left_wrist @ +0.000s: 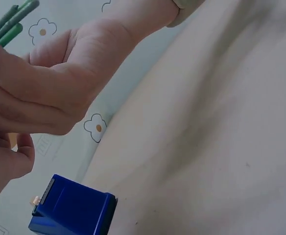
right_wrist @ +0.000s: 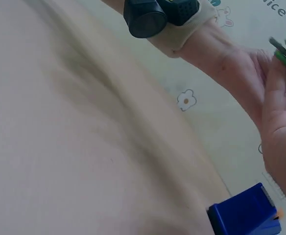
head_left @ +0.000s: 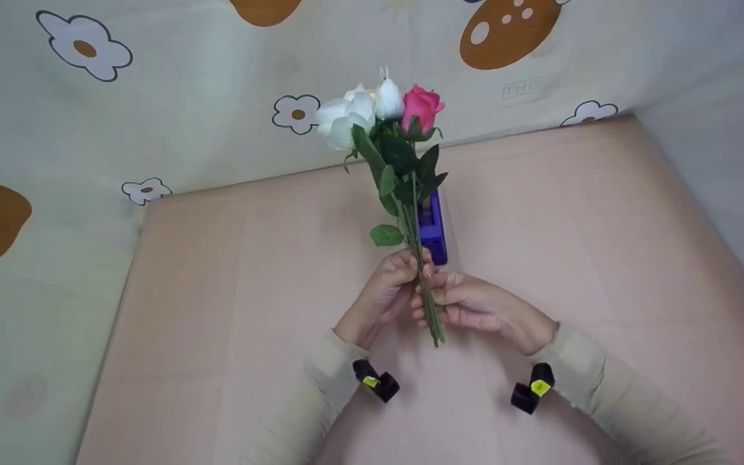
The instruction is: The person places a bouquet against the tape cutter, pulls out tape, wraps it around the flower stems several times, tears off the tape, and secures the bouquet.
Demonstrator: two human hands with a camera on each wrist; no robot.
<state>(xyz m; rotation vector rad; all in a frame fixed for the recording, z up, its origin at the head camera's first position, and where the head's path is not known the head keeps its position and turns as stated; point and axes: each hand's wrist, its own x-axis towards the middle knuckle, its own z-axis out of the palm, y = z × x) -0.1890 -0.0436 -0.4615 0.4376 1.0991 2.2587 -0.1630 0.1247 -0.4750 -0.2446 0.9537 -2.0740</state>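
Partly hidden behind rose stems (head_left: 420,258) and fingers (head_left: 411,265): blue box (head_left: 433,226).

Matt pink tabletop (head_left: 249,310), glossy blue plastic box (head_left: 433,229), printed cloth backdrop (head_left: 185,97), fabric-like rose petals (head_left: 421,106)

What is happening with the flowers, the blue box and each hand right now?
Flowers: bunched together, held up off the table by the stems.
Blue box: resting on the pink table, behind the stems.
Left hand: curled round the stems.
Right hand: grip closed on the stems from the other side.
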